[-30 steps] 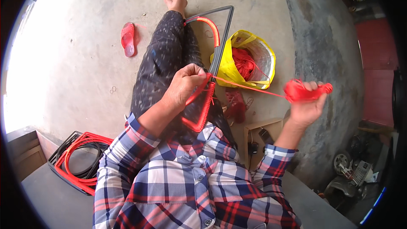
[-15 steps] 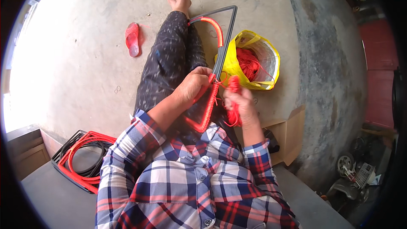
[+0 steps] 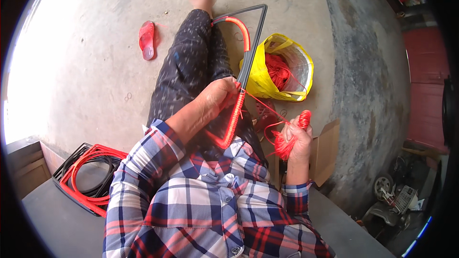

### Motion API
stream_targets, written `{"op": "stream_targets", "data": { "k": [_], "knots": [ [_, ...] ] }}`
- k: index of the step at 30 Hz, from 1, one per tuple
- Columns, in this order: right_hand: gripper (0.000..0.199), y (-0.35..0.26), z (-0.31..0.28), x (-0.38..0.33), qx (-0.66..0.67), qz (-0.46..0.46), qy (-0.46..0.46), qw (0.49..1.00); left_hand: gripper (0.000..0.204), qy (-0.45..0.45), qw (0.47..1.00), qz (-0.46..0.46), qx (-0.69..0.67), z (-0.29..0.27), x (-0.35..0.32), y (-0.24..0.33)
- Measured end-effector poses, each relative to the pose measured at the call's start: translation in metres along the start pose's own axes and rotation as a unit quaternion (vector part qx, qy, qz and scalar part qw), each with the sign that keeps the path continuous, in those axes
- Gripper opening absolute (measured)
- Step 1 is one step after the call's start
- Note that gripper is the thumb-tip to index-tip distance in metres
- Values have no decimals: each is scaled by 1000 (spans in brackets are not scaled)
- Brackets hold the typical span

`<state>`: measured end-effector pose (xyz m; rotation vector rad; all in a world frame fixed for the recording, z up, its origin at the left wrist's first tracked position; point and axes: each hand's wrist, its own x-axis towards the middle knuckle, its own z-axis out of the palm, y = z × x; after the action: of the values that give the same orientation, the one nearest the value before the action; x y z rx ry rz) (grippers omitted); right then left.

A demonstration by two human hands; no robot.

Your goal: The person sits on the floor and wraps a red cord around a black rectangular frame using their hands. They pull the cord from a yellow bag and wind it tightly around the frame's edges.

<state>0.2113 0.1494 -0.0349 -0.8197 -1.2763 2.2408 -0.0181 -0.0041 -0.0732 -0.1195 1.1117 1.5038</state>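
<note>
Across my lap lies a bent black frame (image 3: 258,28), with red cord wound tightly round its near part and a red and orange wrapped curve at the far end. My left hand (image 3: 220,94) is closed on the frame where the winding stops. Out to the right, my right hand (image 3: 299,139) grips a bundle of red cord (image 3: 285,147), fingers wrapped round its middle. A single strand (image 3: 267,107) runs taut from the frame to that bundle, and a looser loop hangs beside it.
A yellow bag (image 3: 258,72) with a silvery lining stands right of the frame, red cord (image 3: 277,70) inside. Behind my right wrist is a cardboard box (image 3: 327,153). More red and black frames (image 3: 79,181) lie on the grey seat at left. A red slipper (image 3: 147,40) rests on the floor.
My right hand has moved away from the frame, to the right and nearer me, with the cord bundle, drawing the strand straight. My left hand has kept its hold on the frame.
</note>
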Motion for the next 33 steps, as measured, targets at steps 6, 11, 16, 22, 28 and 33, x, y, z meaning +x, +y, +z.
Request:
{"op": "stream_targets", "data": {
  "k": [6,11,16,22,28,33],
  "knots": [
    [18,10,-12,-6,-6,20,-28,999,7,20,999,-2,-35,14,-12,8],
    [19,23,-27,14,-8,80,85,993,7,13,996,68,62,-2,0,-3],
    [45,16,-9,19,11,71,-82,994,28,132,758,412,488,16,-43,-6],
    [69,31,51,-1,46,46,-191,980,31,-103,780,444,429,67,-77,-2],
    [83,11,70,10,152,120,-292,937,34,-175,962,205,-30,60,-91,29],
    [80,12,57,30,82,178,-305,932,39,-121,947,221,-200,47,-96,58]
  ]
}}
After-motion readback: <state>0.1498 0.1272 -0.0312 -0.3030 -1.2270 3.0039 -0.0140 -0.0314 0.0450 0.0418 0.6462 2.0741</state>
